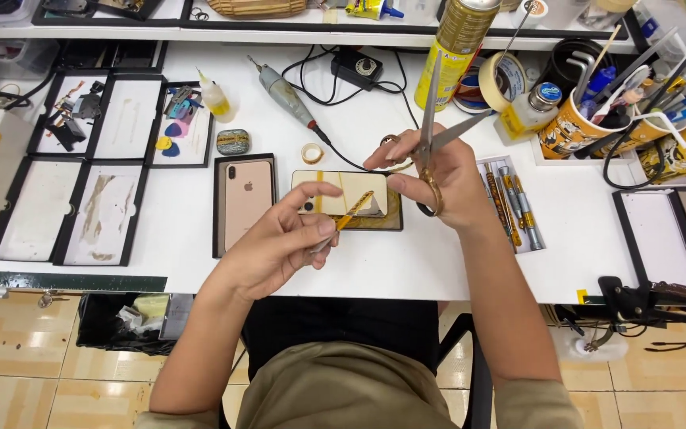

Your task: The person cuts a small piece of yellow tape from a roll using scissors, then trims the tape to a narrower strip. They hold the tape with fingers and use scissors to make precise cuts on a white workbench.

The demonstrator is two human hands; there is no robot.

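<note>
We see a white table [406, 274] carrying everything, its near edge just in front of the seated person. Along the left edge lie several black-rimmed trays [57, 210] holding small parts. At the far right corner stand cups of tools [577, 127] and, beside them, a tall yellow spray can [454, 52].

Near the middle of the table a gold phone [246, 200] lies back up on a black tray, and just right of it a pale phone back panel [341, 193] rests on a dark mat. A tray of small screwdrivers [511, 202] sits right of that.

Above the panel the right hand [438, 184] grips a pair of scissors [432, 131], fingers through the loops, the blades parted a little and pointing toward the far edge.

The left hand [279, 242], closer to the near edge, pinches a narrow strip of yellow tape [353, 210] between thumb and forefinger, its free end reaching toward the scissors' handles.
</note>
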